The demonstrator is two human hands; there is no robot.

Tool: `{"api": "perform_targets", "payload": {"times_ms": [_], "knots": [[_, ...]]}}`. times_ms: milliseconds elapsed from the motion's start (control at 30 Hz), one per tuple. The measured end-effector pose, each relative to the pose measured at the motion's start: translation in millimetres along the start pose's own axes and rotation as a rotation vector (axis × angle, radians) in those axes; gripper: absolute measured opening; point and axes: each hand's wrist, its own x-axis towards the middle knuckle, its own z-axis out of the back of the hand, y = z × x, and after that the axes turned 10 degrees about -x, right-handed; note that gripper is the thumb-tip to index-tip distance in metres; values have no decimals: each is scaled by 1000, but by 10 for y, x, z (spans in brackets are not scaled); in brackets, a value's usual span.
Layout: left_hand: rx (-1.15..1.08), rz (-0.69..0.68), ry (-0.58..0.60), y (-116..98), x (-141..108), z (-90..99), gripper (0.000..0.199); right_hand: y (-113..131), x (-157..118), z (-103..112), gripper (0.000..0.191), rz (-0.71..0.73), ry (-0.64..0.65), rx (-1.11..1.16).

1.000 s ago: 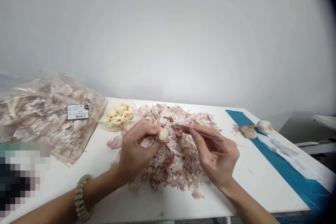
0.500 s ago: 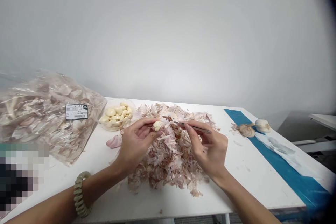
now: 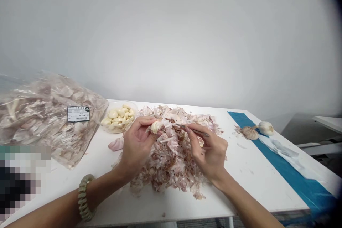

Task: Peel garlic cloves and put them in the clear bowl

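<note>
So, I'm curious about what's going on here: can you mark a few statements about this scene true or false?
1. The left hand holds a garlic clove. True.
2. The right hand holds metal tweezers. True.
3. The coiled bracelet is on the right wrist. False: it is on the left wrist.
4. The peeled cloves sit in a blue tray. False: they sit in a clear bowl.
5. A labelled plastic bag of garlic skins lies to the left of that bowl. True.
</note>
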Motion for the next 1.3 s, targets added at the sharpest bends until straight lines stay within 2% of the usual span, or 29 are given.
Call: {"api": "perform_targets", "payload": {"times_ms": [67,133,333,600,767,933,1133,1300], "knots": [[22,-89,-33,-10,17,23,22,-48,18,10,16,-42,1,12],[36,-109,-59,-26,30,44,22,-81,28,19,16,-72,-2,30],[66,241,71,-51,5,35,29,-63,4,1,19,9,30,62],[-17,382,142,-19,-11,16,32,-51,23,-1,17,89,51,51],[0,398,167,-34,0,-4,31,-33,20,15,18,86,54,84],[23,382,204,-65,13,-16,27,-21,12,9,24,69,116,170],[18,417,205,-68,7,-11,32,-20,2,37,31,21,105,278],[94,339,234,-71,3,2,32,-10,6,49,33,52,171,408]]}}
